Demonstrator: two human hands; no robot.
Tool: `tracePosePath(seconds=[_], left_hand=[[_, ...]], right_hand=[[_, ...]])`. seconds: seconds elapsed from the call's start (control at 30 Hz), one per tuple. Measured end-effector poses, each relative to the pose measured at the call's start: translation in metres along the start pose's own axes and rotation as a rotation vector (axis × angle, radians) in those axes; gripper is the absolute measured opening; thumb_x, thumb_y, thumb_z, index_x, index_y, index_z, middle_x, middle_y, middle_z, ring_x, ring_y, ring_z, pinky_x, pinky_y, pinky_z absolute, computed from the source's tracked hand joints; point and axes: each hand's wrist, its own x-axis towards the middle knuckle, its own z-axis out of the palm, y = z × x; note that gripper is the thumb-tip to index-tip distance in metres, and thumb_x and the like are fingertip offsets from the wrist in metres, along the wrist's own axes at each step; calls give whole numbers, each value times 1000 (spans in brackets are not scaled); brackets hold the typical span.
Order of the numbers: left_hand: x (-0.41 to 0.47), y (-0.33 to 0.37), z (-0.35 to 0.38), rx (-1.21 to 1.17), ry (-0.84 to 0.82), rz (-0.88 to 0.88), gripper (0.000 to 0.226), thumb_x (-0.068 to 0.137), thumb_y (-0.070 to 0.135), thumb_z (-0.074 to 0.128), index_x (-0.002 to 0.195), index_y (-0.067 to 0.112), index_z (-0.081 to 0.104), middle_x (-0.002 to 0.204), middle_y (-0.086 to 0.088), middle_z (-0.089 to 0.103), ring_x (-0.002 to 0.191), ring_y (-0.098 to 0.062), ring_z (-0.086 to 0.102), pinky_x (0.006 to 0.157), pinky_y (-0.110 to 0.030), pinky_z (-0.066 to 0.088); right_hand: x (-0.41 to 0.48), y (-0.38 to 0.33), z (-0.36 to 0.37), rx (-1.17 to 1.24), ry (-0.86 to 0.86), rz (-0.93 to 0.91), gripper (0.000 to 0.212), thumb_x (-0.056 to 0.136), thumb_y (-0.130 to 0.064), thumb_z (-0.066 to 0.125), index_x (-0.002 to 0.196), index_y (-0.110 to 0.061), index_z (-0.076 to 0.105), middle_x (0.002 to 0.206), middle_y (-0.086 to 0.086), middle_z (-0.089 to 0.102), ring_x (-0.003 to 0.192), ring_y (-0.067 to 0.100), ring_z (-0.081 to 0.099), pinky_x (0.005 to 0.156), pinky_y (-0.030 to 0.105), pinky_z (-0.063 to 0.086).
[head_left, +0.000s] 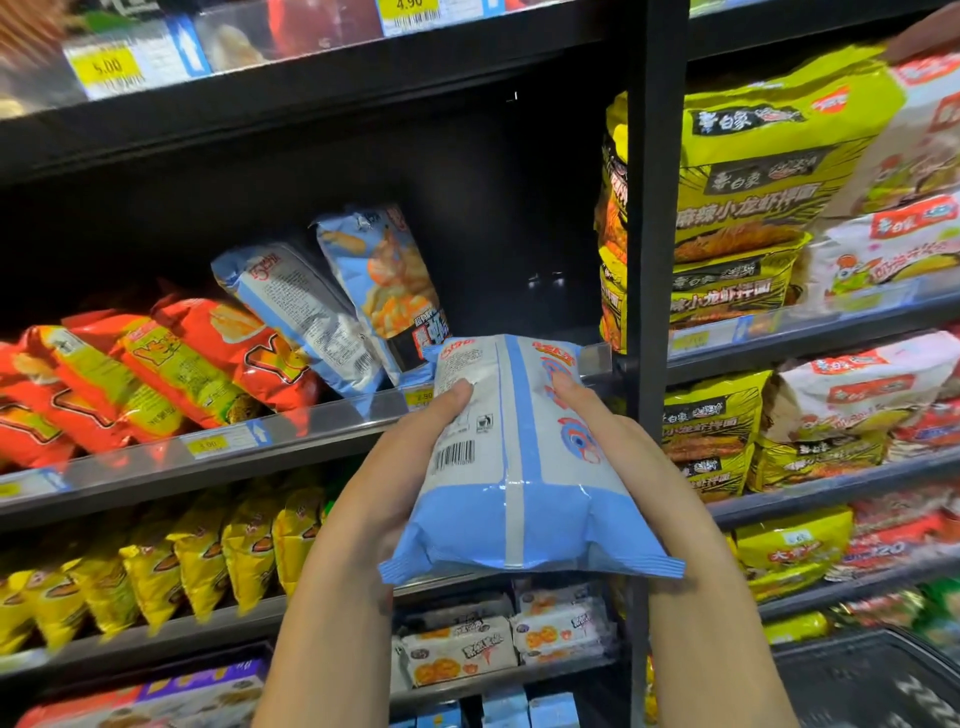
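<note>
Bag (524, 493) gripped at both sides by your left hand (415, 447) and right hand (613, 436). Long axis points far, toward shelf (322, 423).

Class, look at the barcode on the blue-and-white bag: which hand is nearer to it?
Left. The left hand grips the bag edge beside the barcode; the right hand holds the far edge, across the seam.
</note>
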Motion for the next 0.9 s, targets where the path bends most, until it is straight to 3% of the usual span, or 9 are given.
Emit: tracePosePath(seconds=[0.07, 0.13, 0.27, 0.43, 0.53, 0.63, 0.73, 0.8, 0.9], left_hand=[[2, 0, 3, 17, 68, -50, 36, 107, 29, 54, 80, 10, 69, 58, -9, 73, 42, -12, 68, 38, -17, 49], [2, -4, 7, -56, 129, -42, 27, 103, 31, 61, 102, 7, 75, 91, -17, 81, 67, -21, 78, 56, -27, 62], [4, -13, 6, -48, 217, 60, 30, 100, 23, 67, 129, 14, 67, 118, -14, 78, 99, -28, 78, 84, -42, 66], [9, -14, -2, 331, 462, 381, 39, 93, 22, 80, 126, 38, 67, 117, 22, 73, 107, 6, 67, 91, -25, 53], [2, -9, 5, 339, 338, 435, 32, 93, 31, 77, 123, 40, 68, 120, 26, 71, 108, 6, 67, 89, -24, 54], [-4, -9, 14, 434, 163, 393, 65, 83, 64, 78, 141, 50, 54, 140, 27, 62, 124, 6, 61, 105, -33, 54], [-6, -4, 22, 462, 139, 408, 57, 83, 60, 81, 127, 70, 46, 133, 41, 59, 124, 18, 54, 102, -19, 47], [-6, -2, 21, 398, 118, 422, 70, 83, 47, 84, 136, 63, 40, 129, 45, 59, 121, 21, 56, 103, -15, 47], [0, -5, 13, 374, 155, 477, 92, 78, 42, 90, 153, 41, 38, 139, 22, 65, 128, -2, 63, 111, -41, 50]], right_hand=[[-1, -5, 5, 38, -24, 19, 47, 84, -60, 66, 55, -25, 80, 68, 2, 78, 57, 14, 76, 59, 31, 57], [-4, -6, 6, 77, -23, 45, 38, 85, -56, 67, 85, -22, 83, 80, 6, 81, 66, 18, 79, 57, 31, 63], [-23, 5, 9, 182, -35, -97, 54, 81, -49, 74, 124, -16, 72, 108, 12, 81, 92, 27, 80, 82, 42, 64], [-21, 4, 17, 142, 90, -333, 39, 92, -28, 74, 128, -20, 61, 112, 4, 80, 102, 28, 78, 83, 45, 64], [-18, 5, 26, 96, 189, -465, 45, 90, -31, 77, 130, -21, 59, 116, 1, 79, 105, 23, 77, 90, 48, 63], [-15, 5, 36, -5, 209, -539, 65, 86, -51, 76, 140, -23, 52, 124, -6, 75, 113, 12, 73, 99, 44, 60], [-15, 6, 37, -65, 163, -575, 62, 97, -66, 58, 149, -33, 49, 134, -12, 70, 123, 7, 67, 104, 39, 55], [-16, 5, 36, -64, 134, -599, 50, 105, -58, 47, 146, -32, 55, 130, -8, 72, 121, 11, 69, 104, 41, 55], [-16, 5, 33, -64, 135, -655, 33, 109, -38, 50, 135, -28, 66, 124, -4, 76, 117, 16, 71, 102, 46, 57]])
